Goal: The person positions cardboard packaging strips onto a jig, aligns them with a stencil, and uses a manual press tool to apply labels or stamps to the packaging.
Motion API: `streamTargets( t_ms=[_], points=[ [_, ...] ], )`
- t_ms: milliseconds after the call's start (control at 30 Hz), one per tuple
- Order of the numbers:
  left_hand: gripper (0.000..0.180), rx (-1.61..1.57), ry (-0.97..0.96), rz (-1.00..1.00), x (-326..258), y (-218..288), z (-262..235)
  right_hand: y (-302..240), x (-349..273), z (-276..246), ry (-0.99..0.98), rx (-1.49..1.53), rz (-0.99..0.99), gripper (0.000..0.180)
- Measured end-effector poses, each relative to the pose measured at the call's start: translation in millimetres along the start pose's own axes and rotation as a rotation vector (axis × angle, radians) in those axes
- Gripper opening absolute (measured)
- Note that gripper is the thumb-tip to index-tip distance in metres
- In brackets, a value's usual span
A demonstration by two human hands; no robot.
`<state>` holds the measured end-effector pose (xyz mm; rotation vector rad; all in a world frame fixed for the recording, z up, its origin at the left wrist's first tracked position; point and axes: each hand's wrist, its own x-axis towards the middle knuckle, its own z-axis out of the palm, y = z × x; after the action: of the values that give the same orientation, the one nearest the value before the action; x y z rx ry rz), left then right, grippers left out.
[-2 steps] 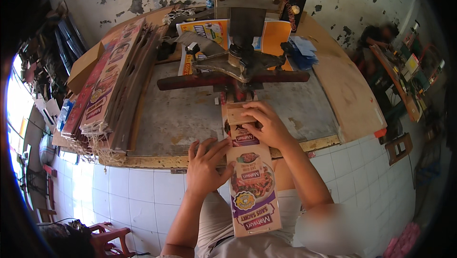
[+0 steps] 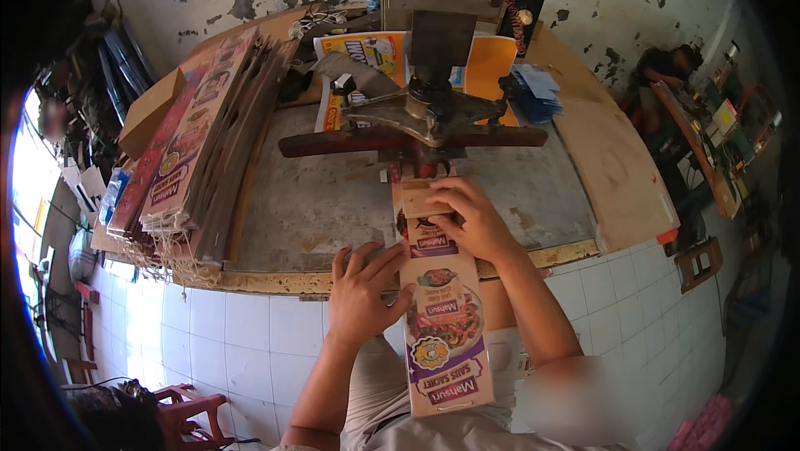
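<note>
A long printed cardboard strip (image 2: 446, 326) runs from my lap up over the table's front edge to below a dark metal press (image 2: 425, 114). It is tan and purple, with food pictures. My left hand (image 2: 367, 289) lies against its left edge, fingers spread and thumb on the board. Across the strip, close in front of the press, sits a small wooden block (image 2: 421, 199). My right hand (image 2: 467, 222) has its fingers curled over the right end of this block, the thumb tucked nearer me. Beneath the press, the far end of the strip is partly hidden.
Stacks of similar printed boards (image 2: 187, 143) with strings at their near ends lie at the left of the metal-topped table (image 2: 533, 201). Behind the press are printed sheets (image 2: 492, 68) and a blue pile (image 2: 537, 93). A red plastic chair (image 2: 196, 413) stands lower left; another person (image 2: 667, 64) sits far right.
The press and table have shifted slightly to the right in the picture. Both hands stay at the same places on the strip and block.
</note>
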<state>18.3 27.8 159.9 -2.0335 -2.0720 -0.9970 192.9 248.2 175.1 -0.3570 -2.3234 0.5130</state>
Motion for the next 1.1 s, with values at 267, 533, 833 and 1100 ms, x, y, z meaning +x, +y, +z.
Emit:
streamTargets(
  t_ms=[267,533,833,1100],
  points=[
    [0.054,-0.001,0.012,-0.007,0,-2,2,0,2,2,0.009,-0.009,0.028,0.034],
    [0.052,0.006,0.002,-0.018,1,0,1,-5,2,-2,0.056,-0.064,0.029,0.03],
    [0.052,0.0,-0.017,-0.021,3,3,-3,21,-14,-4,0.237,-0.181,0.271,0.021],
    [0.033,-0.101,-0.116,0.042,37,-15,-31,26,-17,-1,0.077,-0.26,0.258,0.036]
  ],
)
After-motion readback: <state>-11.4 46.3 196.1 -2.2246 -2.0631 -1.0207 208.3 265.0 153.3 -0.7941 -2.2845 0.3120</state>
